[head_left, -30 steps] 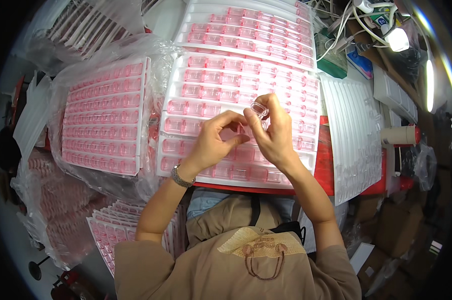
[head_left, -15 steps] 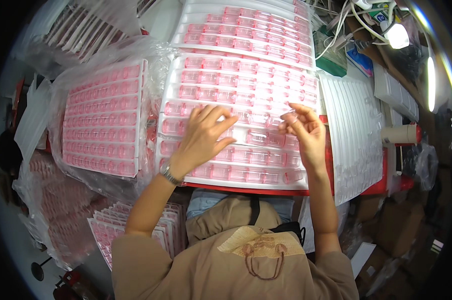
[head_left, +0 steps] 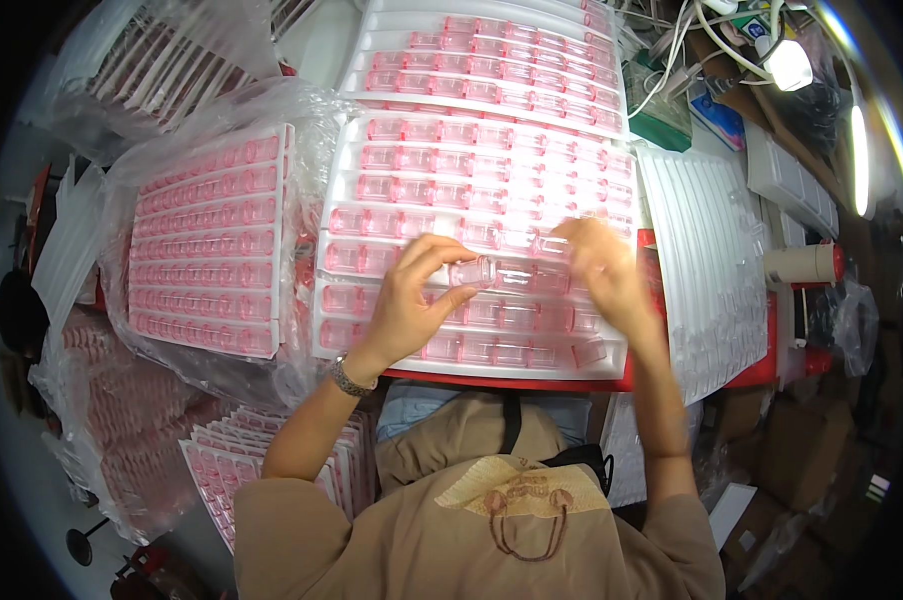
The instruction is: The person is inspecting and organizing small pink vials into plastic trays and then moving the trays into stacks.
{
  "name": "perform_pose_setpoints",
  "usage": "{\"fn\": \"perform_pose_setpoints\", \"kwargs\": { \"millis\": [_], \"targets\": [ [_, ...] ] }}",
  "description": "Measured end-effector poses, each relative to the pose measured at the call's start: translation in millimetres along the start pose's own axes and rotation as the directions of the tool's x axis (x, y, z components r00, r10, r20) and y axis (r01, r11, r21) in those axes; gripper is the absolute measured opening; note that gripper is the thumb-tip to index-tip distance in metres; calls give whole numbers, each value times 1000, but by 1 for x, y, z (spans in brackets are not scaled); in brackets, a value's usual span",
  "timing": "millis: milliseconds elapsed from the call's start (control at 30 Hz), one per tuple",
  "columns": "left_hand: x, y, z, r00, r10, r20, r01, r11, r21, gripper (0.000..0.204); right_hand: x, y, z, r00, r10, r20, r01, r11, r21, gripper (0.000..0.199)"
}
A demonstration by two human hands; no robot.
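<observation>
Rows of small, clear pink plastic cylinders lie in a white ribbed tray (head_left: pixel 347 178) before me. My left hand (head_left: pixel 417 300), with a watch at the wrist, has its thumb and forefinger closed on the ends of one clear pink cylinder (head_left: pixel 472 272) over the middle rows. To its right, my right hand (head_left: pixel 604 268) is smeared by motion above the tray's right side; its fingers and anything in them cannot be made out. A single tilted pink cylinder (head_left: pixel 589 352) lies at the near right corner of the tray.
Another filled tray (head_left: pixel 357 80) adjoins at the far side. On the left, a filled tray (head_left: pixel 204 240) sits in clear plastic wrap. A ribbed translucent sheet (head_left: pixel 707 270) lies right, beside a white cup-like container (head_left: pixel 802 265). Cables and a lamp (head_left: pixel 790 65) occupy the far right.
My left hand has lowered slightly and closed from spread fingers onto a pink cylinder. My right hand, earlier pinching a small clear piece, is now blurred and slightly lower.
</observation>
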State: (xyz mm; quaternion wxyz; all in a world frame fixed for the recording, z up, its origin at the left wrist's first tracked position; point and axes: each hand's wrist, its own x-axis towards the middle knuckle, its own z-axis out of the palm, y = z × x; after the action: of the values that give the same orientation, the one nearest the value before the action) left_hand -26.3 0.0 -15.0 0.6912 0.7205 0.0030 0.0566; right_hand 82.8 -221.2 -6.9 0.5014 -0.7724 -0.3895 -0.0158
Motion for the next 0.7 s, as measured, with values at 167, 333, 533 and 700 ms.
{"fn": "perform_pose_setpoints", "kwargs": {
  "millis": [167, 333, 533, 700],
  "targets": [
    [17, -6, 3, 931, 197, 308, -365, 544, 756, 32, 59, 117, -101, 931, 158, -329, -358, 570, -739, 21],
    [19, 0, -7, 942, 229, 243, -332, 559, 760, 32, 90, 138, -89, 876, 465, -126, -309, 341, -888, 24],
    [35, -7, -56, 964, 231, 133, -236, 509, 828, 31, 109, 138, -90, 750, 634, -190, -458, 290, -840, 22],
    [46, -10, -43, 946, 266, 185, -311, 587, 747, 33, 71, 131, -108, 764, 219, -607, -445, 860, -251, 23]
  ]
}}
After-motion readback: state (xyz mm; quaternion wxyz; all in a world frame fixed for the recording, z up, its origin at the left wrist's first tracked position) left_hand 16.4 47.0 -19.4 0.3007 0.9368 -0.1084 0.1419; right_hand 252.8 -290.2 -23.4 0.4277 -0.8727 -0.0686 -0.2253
